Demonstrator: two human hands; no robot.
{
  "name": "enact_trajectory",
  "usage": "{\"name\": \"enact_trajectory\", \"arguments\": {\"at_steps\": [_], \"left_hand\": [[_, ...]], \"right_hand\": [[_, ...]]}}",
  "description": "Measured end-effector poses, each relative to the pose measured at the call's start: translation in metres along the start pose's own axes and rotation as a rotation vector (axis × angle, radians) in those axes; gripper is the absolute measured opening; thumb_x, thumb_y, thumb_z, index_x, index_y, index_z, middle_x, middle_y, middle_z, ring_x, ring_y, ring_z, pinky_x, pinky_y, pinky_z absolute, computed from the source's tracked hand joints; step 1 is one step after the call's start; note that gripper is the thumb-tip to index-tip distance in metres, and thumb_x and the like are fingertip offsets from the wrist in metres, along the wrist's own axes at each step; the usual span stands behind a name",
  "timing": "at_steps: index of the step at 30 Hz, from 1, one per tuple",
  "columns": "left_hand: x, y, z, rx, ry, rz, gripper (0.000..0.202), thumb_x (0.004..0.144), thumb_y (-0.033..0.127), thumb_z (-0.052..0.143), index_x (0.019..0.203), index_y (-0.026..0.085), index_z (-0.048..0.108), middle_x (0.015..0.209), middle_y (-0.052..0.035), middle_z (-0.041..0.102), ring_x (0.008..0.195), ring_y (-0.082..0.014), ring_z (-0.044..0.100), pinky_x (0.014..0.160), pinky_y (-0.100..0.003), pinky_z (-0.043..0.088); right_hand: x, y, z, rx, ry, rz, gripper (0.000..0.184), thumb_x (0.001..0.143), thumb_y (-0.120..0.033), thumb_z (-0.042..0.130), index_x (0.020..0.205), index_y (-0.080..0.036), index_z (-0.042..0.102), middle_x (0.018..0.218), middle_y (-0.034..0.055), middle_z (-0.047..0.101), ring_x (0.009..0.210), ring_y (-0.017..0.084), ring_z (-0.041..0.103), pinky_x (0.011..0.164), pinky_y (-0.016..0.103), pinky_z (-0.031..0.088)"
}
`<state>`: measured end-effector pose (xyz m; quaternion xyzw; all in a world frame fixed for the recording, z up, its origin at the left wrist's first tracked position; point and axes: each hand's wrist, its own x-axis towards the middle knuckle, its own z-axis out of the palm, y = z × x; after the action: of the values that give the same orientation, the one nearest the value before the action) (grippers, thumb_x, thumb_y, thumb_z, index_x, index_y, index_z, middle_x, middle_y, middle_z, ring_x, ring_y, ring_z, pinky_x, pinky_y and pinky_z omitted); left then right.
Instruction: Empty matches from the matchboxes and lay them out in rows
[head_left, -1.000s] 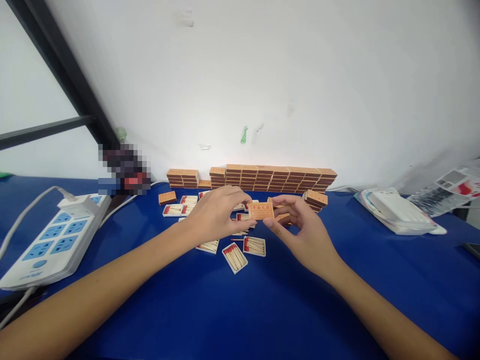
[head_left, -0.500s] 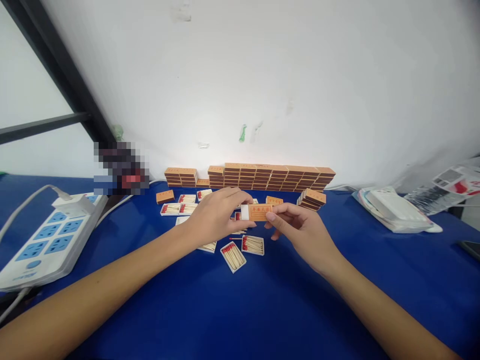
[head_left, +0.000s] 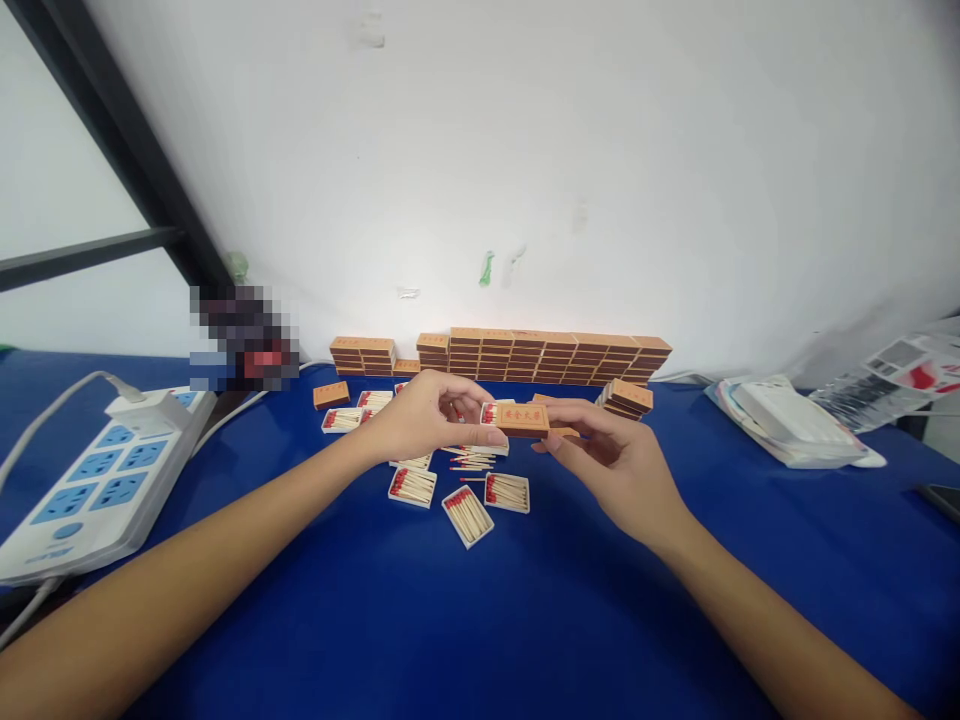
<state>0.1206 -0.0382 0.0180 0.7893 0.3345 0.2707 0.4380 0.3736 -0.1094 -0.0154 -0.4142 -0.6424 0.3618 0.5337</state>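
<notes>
An orange matchbox (head_left: pixel 523 418) is held up above the blue table, its label toward me. Its white tray sticks partly out of the left end, and red match heads (head_left: pixel 490 412) show in it. My left hand (head_left: pixel 435 415) pinches that tray end between thumb and fingers. The right end of the sleeve is gripped by my right hand (head_left: pixel 611 455). Below lie loose matches (head_left: pixel 472 459) and open trays of matches, among them a tilted tray (head_left: pixel 468 516), a tray to its right (head_left: pixel 508 492) and one to its left (head_left: pixel 412 486).
Along the white wall runs a stacked row of matchboxes (head_left: pixel 559 355), with shorter stacks (head_left: pixel 362 356) at its left. A small stack (head_left: pixel 627 397) stands at right, a single matchbox (head_left: pixel 331 395) at left. A power strip (head_left: pixel 97 480) and plastic-wrapped items (head_left: pixel 795 420) lie on either side.
The matchbox has turned over: the tray's plain white underside faced me, and now match heads show. My left hand has shifted slightly up and left, uncovering a tray of matches below it.
</notes>
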Motion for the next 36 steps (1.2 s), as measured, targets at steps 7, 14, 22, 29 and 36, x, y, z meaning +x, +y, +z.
{"name": "enact_trajectory", "arguments": {"at_steps": [7,14,22,29,36], "left_hand": [[-0.003,0.004,0.009,0.256,0.159,0.200,0.041,0.078,0.051,0.092,0.102,0.022,0.079,0.086,-0.0009,0.071,0.080,-0.0162,0.064,0.070,-0.030,0.049],[-0.002,-0.012,-0.011,0.502,0.057,0.172,0.040,0.080,0.051,0.088,0.105,0.022,0.080,0.103,-0.0051,0.072,0.087,-0.0202,0.066,0.077,-0.035,0.050],[-0.007,-0.010,-0.021,0.781,-0.201,0.001,0.043,0.072,0.054,0.087,0.101,0.023,0.080,0.107,-0.0076,0.069,0.103,-0.0292,0.063,0.080,-0.038,0.047],[-0.008,-0.004,-0.020,0.795,-0.252,-0.019,0.045,0.075,0.059,0.084,0.102,0.023,0.080,0.104,-0.0082,0.069,0.098,-0.0287,0.063,0.075,-0.037,0.044],[-0.009,0.002,-0.018,0.714,-0.241,0.025,0.034,0.075,0.050,0.086,0.096,0.024,0.080,0.099,-0.0066,0.070,0.090,-0.0251,0.064,0.070,-0.034,0.043]], "right_hand": [[0.004,0.003,0.001,0.179,0.053,0.311,0.034,0.081,-0.054,0.090,0.087,-0.021,0.084,0.102,0.0076,0.077,0.082,0.019,0.070,0.069,0.032,0.067],[0.008,0.006,-0.008,0.169,0.209,0.430,0.033,0.076,-0.049,0.091,0.073,-0.020,0.077,0.088,0.0068,0.072,0.083,0.020,0.067,0.058,0.024,0.059],[0.011,0.013,-0.014,0.090,0.250,0.420,0.027,0.081,-0.044,0.083,0.075,-0.020,0.074,0.087,0.0053,0.069,0.080,0.019,0.066,0.058,0.025,0.058],[0.013,0.008,-0.036,-0.392,-0.077,0.498,0.030,0.087,-0.043,0.071,0.066,-0.022,0.065,0.066,0.0018,0.066,0.058,0.015,0.058,0.052,0.027,0.046],[0.014,0.010,-0.058,-0.886,-0.251,0.339,0.048,0.093,-0.058,0.066,0.061,-0.025,0.052,0.059,0.0022,0.060,0.052,0.018,0.052,0.049,0.033,0.035]]}}
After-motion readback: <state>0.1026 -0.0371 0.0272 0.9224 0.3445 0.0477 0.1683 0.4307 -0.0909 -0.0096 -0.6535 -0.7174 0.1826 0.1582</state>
